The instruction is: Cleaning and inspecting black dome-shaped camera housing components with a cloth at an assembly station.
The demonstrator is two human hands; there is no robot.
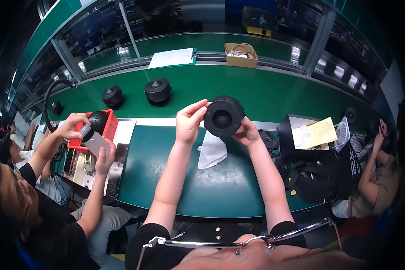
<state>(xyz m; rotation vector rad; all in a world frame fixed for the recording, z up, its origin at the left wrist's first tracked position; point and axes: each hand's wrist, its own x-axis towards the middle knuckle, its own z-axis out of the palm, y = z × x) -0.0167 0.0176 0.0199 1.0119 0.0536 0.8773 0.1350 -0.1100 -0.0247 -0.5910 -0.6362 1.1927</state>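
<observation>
At centre frame, the left hand (190,120) and right hand (246,133) each keep a closed grip on a round black part (223,116), raised above the green surface (184,180). A white cloth (211,150) lies just below it.

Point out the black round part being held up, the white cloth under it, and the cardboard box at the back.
black round part (223,117), head view, on its front face beside the centre hole.
white cloth (211,150), head view, on its middle fold.
cardboard box (241,59), head view, on its front wall.

Both forearms are bare; the left hand (190,120) and right hand (247,133) wear no gloves, above black clothing.
</observation>
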